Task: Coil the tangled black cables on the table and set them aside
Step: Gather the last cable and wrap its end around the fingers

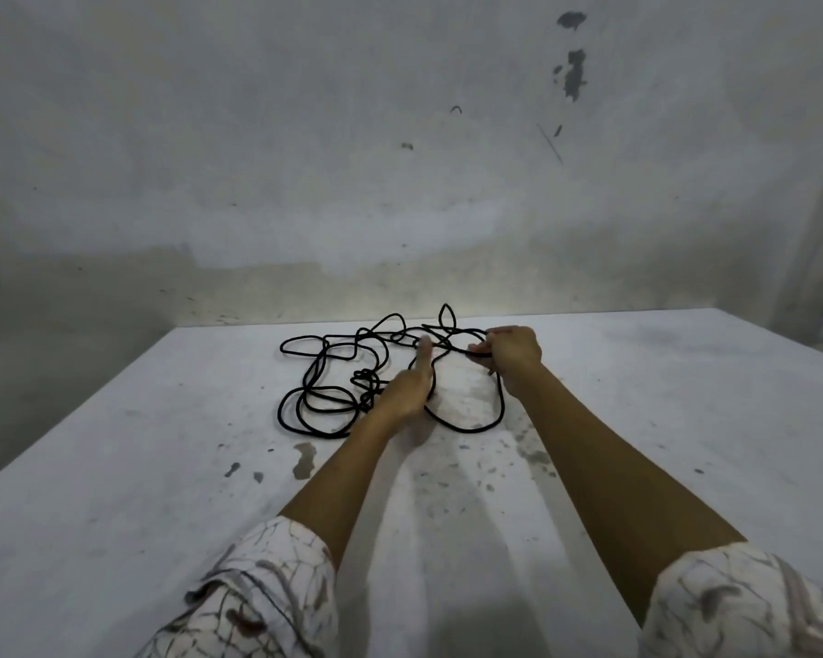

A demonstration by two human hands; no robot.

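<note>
Head view: I see black cables [352, 377] tangled on the table [115, 467] near its far edge. My right hand [514, 356] grips strands at the tangle's right; left hand's [407, 394] blurred fingers [424, 349] extend over its middle.

Dim, flat, greyish light fills the room, with a brighter patch on the wall [447, 296] just behind the table [115, 467]. Soft shadows fan from both forearms. The left hand [407, 391] is motion-blurred, and straight lines bend near the edges.
</note>
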